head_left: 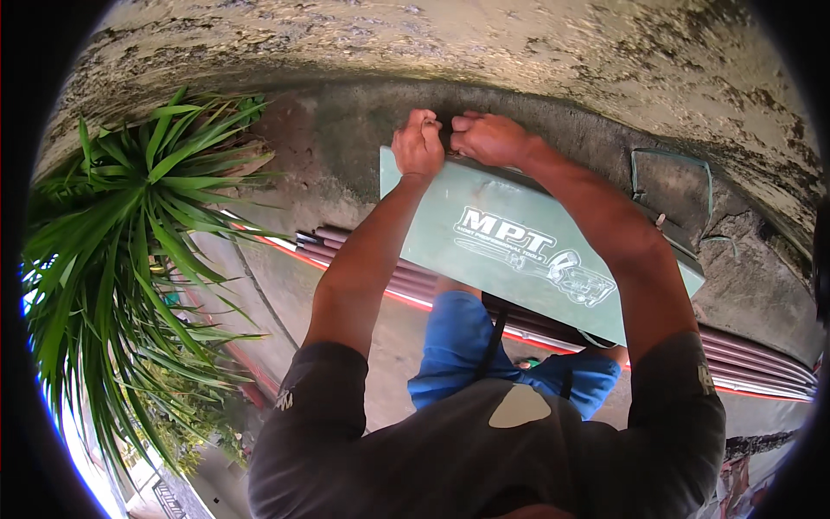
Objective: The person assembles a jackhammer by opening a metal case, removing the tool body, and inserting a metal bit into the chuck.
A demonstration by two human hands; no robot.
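A pale green rectangular panel [493, 203] with white printing lies tilted across my thighs. It may be the lid of a case, but its underside is hidden. Over its far left corner, my left hand [419, 143] is closed, with bent fingers pressed together. Just to the right, my right hand [490, 138] is also closed, its knuckles turned toward the left one. A small dark gap separates them. Whatever the fingers grip is too small or too hidden to make out.
A rough, stained wall [450, 39] rises beyond my hands. On the right, a thin green cord [709, 199] lies on concrete. Brown pipes [743, 355] run beneath the panel, beside a white and red strip. A spiky-leaved plant [143, 195] fills the left.
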